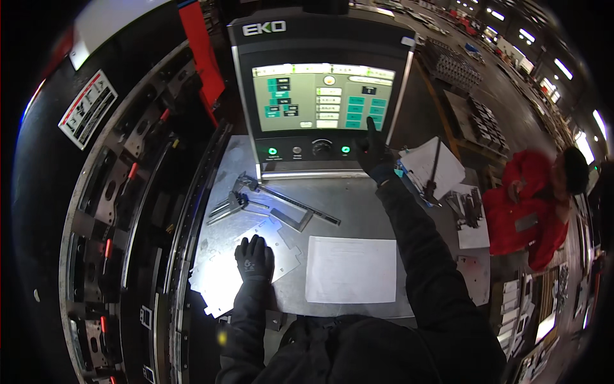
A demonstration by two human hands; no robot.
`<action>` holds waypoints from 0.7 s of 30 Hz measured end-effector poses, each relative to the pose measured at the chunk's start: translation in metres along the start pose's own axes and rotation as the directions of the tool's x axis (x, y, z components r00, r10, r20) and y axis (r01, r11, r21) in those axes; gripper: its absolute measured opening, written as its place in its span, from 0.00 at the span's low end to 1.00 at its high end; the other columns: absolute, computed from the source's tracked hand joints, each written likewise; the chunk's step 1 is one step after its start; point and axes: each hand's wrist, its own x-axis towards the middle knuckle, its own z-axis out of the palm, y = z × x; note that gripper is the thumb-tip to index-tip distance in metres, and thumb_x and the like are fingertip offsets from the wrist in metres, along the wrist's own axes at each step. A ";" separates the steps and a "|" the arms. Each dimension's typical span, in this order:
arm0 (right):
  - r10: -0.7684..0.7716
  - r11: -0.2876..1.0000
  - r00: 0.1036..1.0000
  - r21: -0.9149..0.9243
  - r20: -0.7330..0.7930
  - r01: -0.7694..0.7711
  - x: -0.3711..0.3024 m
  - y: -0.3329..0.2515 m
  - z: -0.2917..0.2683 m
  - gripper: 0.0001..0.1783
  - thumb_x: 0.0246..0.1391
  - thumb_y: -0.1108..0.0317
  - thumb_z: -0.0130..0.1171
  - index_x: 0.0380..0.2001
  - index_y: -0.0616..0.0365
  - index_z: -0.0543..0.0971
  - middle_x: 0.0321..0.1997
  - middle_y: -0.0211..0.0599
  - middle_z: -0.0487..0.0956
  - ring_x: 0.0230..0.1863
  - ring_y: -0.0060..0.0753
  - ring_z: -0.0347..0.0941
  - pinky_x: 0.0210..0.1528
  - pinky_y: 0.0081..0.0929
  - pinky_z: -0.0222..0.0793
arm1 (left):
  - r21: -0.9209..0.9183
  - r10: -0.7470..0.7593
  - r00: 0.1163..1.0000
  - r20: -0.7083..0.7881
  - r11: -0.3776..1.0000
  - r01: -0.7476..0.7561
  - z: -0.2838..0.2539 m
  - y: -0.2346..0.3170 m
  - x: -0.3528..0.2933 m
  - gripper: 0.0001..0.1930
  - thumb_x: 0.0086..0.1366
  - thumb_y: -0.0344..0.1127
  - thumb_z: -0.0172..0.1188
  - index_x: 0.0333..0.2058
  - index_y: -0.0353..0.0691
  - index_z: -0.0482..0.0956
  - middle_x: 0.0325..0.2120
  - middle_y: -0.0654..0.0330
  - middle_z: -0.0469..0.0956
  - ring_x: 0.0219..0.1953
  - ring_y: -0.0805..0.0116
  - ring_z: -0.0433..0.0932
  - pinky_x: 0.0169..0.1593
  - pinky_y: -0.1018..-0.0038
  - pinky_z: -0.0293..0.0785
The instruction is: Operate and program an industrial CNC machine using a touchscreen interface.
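With its index finger stretched up, my right hand [374,153] in a black glove touches or nearly touches the lower right part of a lit touch screen [307,96] on a machine control panel [246,48]. Teal and white buttons fill the display. My left hand [254,257], also gloved in black, rests on a flat notched sheet-metal piece [217,275] on the metal table. Its fingers look close together and I see no grip on the sheet's edge. Just beyond it lie a caliper [294,200] and a small rectangular metal block [291,219].
A white paper sheet [350,270] lies mid-table. More papers [441,163] and a dark bunch of small tools [467,208] are at the right. Left stands a machine with red-handled clamps [107,248]. A person in a red jacket [527,211] is at the right.
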 end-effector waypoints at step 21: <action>-0.082 0.997 0.972 0.013 0.222 0.081 0.053 -0.099 0.052 0.39 0.47 0.54 0.51 0.63 0.44 0.52 0.34 0.42 0.77 0.29 0.48 0.73 0.29 0.40 0.67 | 0.038 0.014 1.000 0.016 0.999 -0.015 -0.003 0.003 0.006 0.11 0.51 0.34 0.53 0.35 0.41 0.73 0.39 0.59 0.74 0.43 0.54 0.69 0.47 0.62 0.62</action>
